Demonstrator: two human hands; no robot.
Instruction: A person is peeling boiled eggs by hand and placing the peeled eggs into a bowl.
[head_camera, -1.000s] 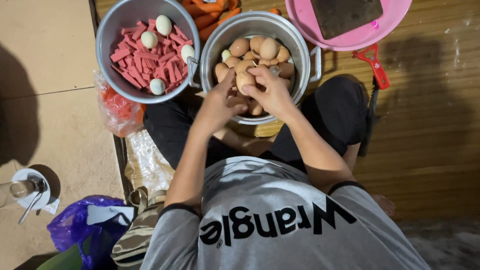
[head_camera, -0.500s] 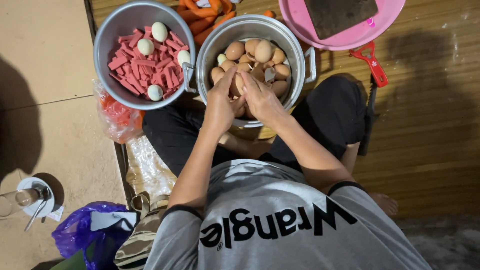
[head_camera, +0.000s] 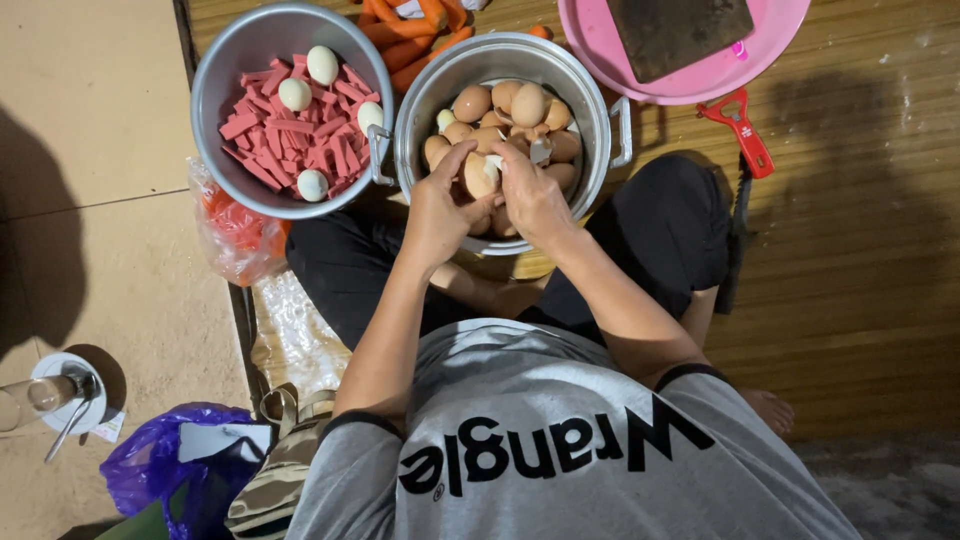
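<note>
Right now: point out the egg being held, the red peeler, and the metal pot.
egg (head_camera: 480, 176), head view, on its brown shell between both hands.
red peeler (head_camera: 740, 130), head view, middle of its handle.
metal pot (head_camera: 598, 115), head view, right rim.

A: How many bowls and pots?
B: One metal bowl (head_camera: 215, 110), one metal pot (head_camera: 590, 110), one pink basin (head_camera: 700, 80).
A: Peeled white eggs in the bowl?
B: Four peeled white eggs (head_camera: 322, 64).
A: Hands?
B: Two.
</note>
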